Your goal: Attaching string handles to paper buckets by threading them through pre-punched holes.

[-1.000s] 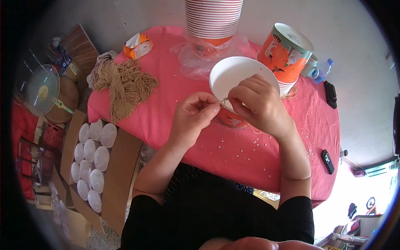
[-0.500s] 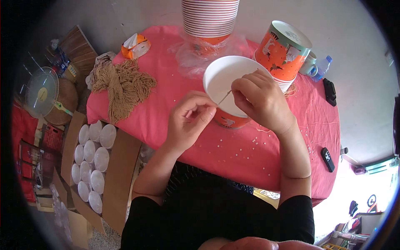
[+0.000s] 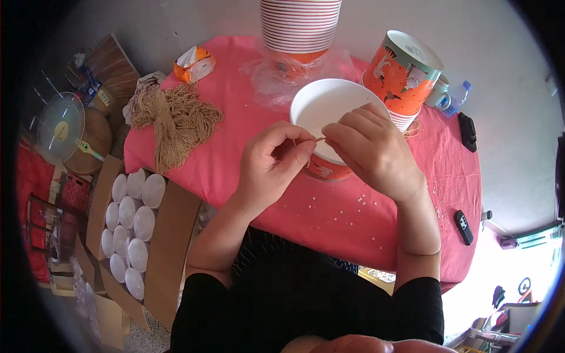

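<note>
An orange paper cup with a white inside [image 3: 325,106] stands on the pink tablecloth [image 3: 235,159] in front of me. My right hand [image 3: 376,150] rests over its rim and near side and holds it. My left hand [image 3: 276,159] is just left of the cup, fingers pinched on a thin tan string [image 3: 318,140] that runs toward the right fingertips at the cup's rim. Both hands meet at that string.
A tall stack of paper cups [image 3: 300,26] on clear plastic wrap stands behind, another orange cup stack [image 3: 406,73] at right. A bundle of tan twine [image 3: 176,120] lies left. A cardboard box of white cups [image 3: 130,223] sits on the floor beside a small fan [image 3: 59,126]. Dark devices [image 3: 463,226] lie at right.
The cup has tipped and shifted so its white inside faces up more fully. My hands have drawn closer together at the rim, with the string now pinched between them.
</note>
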Motion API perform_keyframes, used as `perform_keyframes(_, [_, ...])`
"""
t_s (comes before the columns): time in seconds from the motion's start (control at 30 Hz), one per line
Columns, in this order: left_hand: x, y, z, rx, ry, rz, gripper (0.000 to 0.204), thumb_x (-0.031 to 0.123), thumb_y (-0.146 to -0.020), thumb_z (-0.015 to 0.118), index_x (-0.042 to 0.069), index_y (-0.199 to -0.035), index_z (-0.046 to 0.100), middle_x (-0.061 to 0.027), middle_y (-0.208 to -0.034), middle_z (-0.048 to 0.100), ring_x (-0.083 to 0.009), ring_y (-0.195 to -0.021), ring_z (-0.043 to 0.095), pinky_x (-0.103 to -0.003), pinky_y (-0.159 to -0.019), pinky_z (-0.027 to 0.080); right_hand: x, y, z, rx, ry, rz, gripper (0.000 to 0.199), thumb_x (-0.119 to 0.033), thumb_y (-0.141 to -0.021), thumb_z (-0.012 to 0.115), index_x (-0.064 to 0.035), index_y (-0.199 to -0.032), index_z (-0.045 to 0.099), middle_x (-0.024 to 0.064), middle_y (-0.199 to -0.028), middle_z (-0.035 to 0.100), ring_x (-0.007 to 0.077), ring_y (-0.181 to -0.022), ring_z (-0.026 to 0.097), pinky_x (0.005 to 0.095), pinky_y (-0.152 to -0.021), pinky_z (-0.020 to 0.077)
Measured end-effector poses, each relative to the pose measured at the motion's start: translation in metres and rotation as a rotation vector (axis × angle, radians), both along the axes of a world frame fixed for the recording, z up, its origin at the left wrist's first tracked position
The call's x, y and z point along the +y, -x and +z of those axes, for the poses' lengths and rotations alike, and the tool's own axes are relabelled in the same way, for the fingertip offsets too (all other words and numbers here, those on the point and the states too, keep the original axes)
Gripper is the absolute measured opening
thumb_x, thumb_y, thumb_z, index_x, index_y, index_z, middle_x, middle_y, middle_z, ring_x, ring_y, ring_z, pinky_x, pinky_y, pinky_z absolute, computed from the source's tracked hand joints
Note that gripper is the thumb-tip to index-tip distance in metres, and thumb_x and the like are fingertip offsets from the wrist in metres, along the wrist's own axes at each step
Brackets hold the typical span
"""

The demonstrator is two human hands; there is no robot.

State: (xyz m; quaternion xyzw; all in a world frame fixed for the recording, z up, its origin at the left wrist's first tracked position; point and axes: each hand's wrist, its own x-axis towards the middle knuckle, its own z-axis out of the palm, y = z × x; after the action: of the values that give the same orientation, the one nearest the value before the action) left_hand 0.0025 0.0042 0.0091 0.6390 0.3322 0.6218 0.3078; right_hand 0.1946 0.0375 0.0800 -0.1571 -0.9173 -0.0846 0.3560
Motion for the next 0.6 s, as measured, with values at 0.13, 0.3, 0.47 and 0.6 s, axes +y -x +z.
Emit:
perform_keyframes(0.13, [-0.002, -0.002, -0.001, -0.018, 0.079, -0.037, 0.007, 0.000, -0.087, 0.068, 0.001, -0.092, 0.063, -0.0021, -0.082, 0.060, -0.0076, -0.068, 0.055, -0.022, -0.059, 0.043, 0.002, -0.002, 0.000, -0.011, -0.186, -0.038, 0.020, -0.013, -0.071, 0.062, -0.0050, -0.089, 0.060, 0.0058, -0.080, 0.055, 0.0237, -0.075, 0.059, 0.0367, -0.073, 0.0475])
perform_keyframes(0.3, [0.002, 0.005, 0.000, 0.128, -0.084, 0.079, 0.007, 0.000, -0.085, 0.069, 0.002, -0.090, 0.063, -0.0026, -0.080, 0.057, -0.0085, -0.067, 0.054, -0.022, -0.058, 0.042, 0.001, -0.017, 0.014, 0.088, -0.284, -0.114, 0.023, -0.012, -0.071, 0.063, -0.0041, -0.092, 0.061, 0.0062, -0.082, 0.057, 0.0240, -0.075, 0.059, 0.0365, -0.069, 0.0459])
perform_keyframes(0.47, [0.002, 0.005, -0.001, 0.252, -0.172, 0.132, 0.008, -0.002, -0.082, 0.070, 0.002, -0.088, 0.066, -0.0030, -0.080, 0.057, -0.0076, -0.065, 0.052, -0.023, -0.055, 0.039, -0.004, -0.035, 0.031, 0.273, -0.366, -0.193, 0.024, 0.003, -0.067, 0.073, -0.0031, -0.088, 0.063, 0.0066, -0.076, 0.060, 0.0250, -0.067, 0.059, 0.0359, -0.061, 0.0444])
perform_keyframes(0.6, [0.002, 0.004, 0.000, 0.276, -0.143, 0.123, 0.010, -0.004, -0.082, 0.069, 0.002, -0.089, 0.066, -0.0027, -0.078, 0.058, -0.0069, -0.063, 0.050, -0.022, -0.054, 0.038, -0.002, -0.033, 0.028, 0.281, -0.336, -0.228, 0.020, 0.001, -0.071, 0.073, -0.0033, -0.088, 0.062, 0.0069, -0.076, 0.061, 0.0256, -0.066, 0.059, 0.0358, -0.060, 0.0446])
